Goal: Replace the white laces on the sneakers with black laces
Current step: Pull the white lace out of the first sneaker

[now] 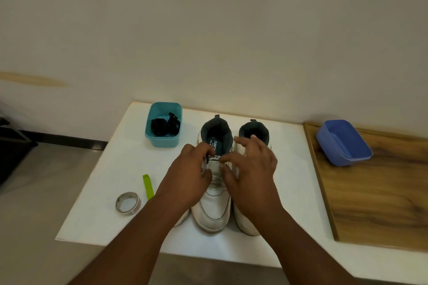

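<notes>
Both hands sit over the lacing of the left sneaker point(213, 203), which stands toe toward the person on the white table point(289, 169). The left hand point(187, 176) curls its fingers at the top of the tongue, apparently pinching a white lace point(216, 178), though the hold is partly hidden. The right hand point(250, 169) hovers with fingers spread and relaxed, covering much of the right sneaker point(252, 136) just beside the left one. Beyond and left of the left sneaker, a teal bin point(163, 140) holds black laces point(162, 125). Left of its toe lie a tape roll point(127, 202) and a green strip point(148, 186). Well to its right, a blue bin point(345, 143) rests on a wooden board point(382, 203).
</notes>
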Demonstrator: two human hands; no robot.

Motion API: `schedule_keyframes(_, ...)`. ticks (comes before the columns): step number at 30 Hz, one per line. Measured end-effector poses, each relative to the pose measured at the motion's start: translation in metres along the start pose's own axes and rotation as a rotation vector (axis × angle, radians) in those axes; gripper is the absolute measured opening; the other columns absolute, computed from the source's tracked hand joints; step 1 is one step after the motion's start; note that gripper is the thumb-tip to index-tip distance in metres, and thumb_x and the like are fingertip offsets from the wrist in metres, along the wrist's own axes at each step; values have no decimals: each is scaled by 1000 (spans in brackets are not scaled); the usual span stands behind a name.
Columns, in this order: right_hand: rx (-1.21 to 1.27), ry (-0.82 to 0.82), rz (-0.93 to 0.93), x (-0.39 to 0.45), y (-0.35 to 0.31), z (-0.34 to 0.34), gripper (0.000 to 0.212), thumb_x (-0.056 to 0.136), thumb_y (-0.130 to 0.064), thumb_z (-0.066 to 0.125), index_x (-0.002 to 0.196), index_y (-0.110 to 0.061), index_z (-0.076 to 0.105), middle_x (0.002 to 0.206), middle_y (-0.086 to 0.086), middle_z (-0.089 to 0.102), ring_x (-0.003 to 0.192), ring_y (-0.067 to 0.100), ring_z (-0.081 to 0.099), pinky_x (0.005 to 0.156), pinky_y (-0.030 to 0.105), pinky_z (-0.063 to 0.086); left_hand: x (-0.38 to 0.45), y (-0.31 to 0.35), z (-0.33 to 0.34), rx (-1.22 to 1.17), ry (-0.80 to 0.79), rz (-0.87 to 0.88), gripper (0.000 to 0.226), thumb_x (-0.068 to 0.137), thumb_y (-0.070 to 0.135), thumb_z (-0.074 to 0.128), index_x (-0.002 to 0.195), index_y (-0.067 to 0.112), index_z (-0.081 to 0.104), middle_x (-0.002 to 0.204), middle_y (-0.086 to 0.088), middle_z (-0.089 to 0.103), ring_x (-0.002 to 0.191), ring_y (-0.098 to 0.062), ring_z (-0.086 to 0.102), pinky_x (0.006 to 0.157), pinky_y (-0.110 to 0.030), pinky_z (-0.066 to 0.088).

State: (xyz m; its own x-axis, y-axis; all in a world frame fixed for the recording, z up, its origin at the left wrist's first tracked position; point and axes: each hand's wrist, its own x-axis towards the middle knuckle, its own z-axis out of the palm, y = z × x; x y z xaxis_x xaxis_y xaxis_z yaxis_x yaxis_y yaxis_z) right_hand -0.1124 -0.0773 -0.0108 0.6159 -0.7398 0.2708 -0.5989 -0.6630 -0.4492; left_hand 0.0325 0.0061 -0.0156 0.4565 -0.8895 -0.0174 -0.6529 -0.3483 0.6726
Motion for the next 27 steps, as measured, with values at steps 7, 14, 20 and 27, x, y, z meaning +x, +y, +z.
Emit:
schedule_keyframes(7,-80,-239,14,-2,-2,11,14,92,-45,66,94,-38,78,169,1,19,157,30,-10,121,43,-14,1,-1,-2,-65,-1,-14,38,89,12,66,113,38,51,106,6,48,78,-9,60,72,-19,48)
schedule_keyframes(14,-18,-71,157,-1,-1,3,8,88,-38,71,95,-41,75,158,-3,43,155,27,14,123,45,4,4,-5,-5,-61,47,-30,41,85,8,62,111,38,50,102,6,48,80,-8,57,71,-22,48)
schedule_keyframes(20,-99,-140,-26,-4,-6,19,24,91,-35,64,113,-40,72,166,6,26,157,34,1,125,53,2,3,-4,-4,-71,39,-25,38,88,8,60,111,37,51,108,7,52,87,-8,59,78,-22,49)
schedule_keyframes(27,28,65,70,2,-1,16,23,99,-29,44,100,-24,66,146,4,52,151,28,26,121,49,20,3,-6,-5,10,13,-9,60,90,0,55,133,42,46,116,4,52,91,-12,59,80,-29,53)
